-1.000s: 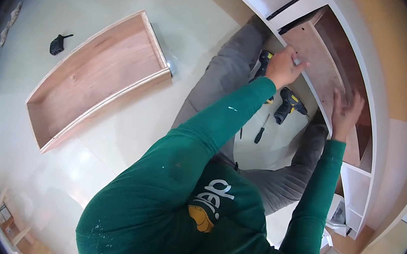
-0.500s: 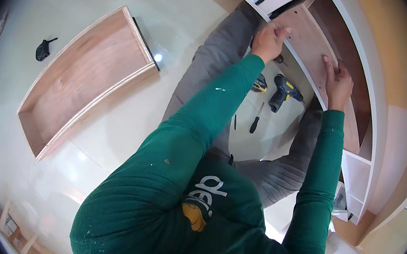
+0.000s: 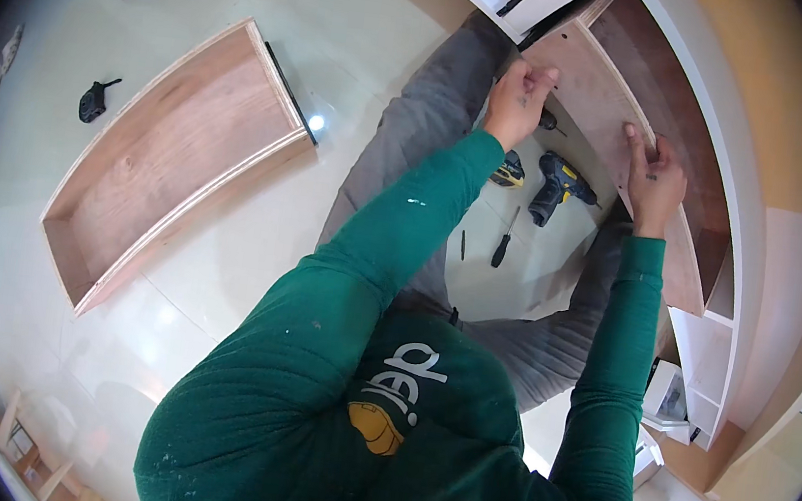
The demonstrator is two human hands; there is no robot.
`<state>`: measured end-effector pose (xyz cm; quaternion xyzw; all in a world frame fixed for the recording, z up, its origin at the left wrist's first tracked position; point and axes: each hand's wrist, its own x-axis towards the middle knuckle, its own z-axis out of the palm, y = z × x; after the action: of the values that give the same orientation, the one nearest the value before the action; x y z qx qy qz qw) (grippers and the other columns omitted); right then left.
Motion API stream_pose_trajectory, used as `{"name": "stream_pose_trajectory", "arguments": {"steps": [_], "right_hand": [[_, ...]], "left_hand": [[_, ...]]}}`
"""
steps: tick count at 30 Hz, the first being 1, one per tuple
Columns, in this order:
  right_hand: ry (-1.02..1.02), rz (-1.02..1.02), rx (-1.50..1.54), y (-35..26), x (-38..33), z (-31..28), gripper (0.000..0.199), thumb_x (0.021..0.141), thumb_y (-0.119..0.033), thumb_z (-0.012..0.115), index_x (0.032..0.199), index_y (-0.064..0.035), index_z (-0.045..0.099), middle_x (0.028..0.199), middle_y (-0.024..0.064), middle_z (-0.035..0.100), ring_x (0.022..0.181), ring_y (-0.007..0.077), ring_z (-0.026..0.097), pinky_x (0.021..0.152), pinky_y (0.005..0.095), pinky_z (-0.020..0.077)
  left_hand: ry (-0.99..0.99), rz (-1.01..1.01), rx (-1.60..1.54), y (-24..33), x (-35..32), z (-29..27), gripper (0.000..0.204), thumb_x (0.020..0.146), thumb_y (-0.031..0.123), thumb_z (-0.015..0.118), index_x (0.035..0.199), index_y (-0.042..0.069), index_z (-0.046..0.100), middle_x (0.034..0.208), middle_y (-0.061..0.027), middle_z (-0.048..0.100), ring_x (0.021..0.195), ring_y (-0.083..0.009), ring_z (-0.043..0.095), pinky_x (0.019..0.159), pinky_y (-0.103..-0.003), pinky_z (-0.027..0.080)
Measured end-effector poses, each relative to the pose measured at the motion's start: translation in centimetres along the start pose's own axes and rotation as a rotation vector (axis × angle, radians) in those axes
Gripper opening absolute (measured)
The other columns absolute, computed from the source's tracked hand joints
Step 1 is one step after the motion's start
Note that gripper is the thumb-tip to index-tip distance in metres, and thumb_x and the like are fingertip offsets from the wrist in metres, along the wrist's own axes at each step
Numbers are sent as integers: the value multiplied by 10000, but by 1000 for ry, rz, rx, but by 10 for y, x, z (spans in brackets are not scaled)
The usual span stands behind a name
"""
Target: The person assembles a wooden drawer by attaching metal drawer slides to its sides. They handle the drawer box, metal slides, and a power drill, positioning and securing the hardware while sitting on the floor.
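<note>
While we gripped the wooden drawer (image 3: 605, 96) at the upper right of the frame, left hand (image 3: 520, 101) and right hand (image 3: 654, 175) clamped its front edge; it seemed stiff, bulky, fairly heavy

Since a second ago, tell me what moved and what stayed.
Both hands stay on the wooden drawer at the cabinet; the left hand holds its near corner, the right hand slid along its front edge. The cordless drill, screwdriver and loose drawer lie unmoved on the floor.
</note>
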<state>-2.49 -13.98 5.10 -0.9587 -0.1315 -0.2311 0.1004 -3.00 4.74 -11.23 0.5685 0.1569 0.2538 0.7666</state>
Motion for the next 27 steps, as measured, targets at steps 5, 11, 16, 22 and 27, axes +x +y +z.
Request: {"name": "stream_pose_trajectory", "arguments": {"steps": [5, 11, 16, 22, 27], "right_hand": [[-51, 32, 3, 0, 5, -1, 673, 810, -683, 721, 1020, -45, 762, 709, 178, 680, 714, 358, 695, 713, 437, 538], [77, -27, -18, 8, 24, 16, 709, 818, -721, 684, 1015, -45, 759, 689, 176, 682, 759, 375, 712, 740, 442, 540], [-33, 1, -3, 9, 22, 12, 728, 828, -729, 666, 1030, -35, 753, 734, 186, 701, 797, 369, 717, 751, 435, 542], [-66, 20, -39, 6, 23, 8, 731, 834, -725, 662, 1043, -29, 748, 756, 196, 707, 816, 369, 718, 746, 430, 550], [83, -152, -41, 14, 21, 14, 693, 831, -686, 689, 1118, -56, 730, 955, 200, 718, 981, 363, 682, 891, 485, 500]], "left_hand": [[16, 48, 153, 7, 7, 0, 470, 948, 458, 703, 873, 5, 601, 771, -93, 635, 694, -167, 612, 660, -337, 511], [120, -64, 208, 3, 27, 9, 563, 852, 530, 792, 794, 11, 584, 709, -83, 612, 640, -185, 593, 607, -356, 503], [69, -104, 62, -8, 34, 10, 551, 828, 510, 831, 784, 23, 578, 687, -47, 611, 623, -136, 586, 568, -314, 499], [-47, -195, 34, 1, 37, 1, 531, 850, 509, 812, 808, 23, 601, 729, -42, 633, 657, -122, 604, 624, -293, 512], [-93, -157, -61, 7, 25, -5, 512, 873, 493, 793, 900, 0, 657, 792, -53, 660, 713, -130, 630, 666, -299, 522]]}}
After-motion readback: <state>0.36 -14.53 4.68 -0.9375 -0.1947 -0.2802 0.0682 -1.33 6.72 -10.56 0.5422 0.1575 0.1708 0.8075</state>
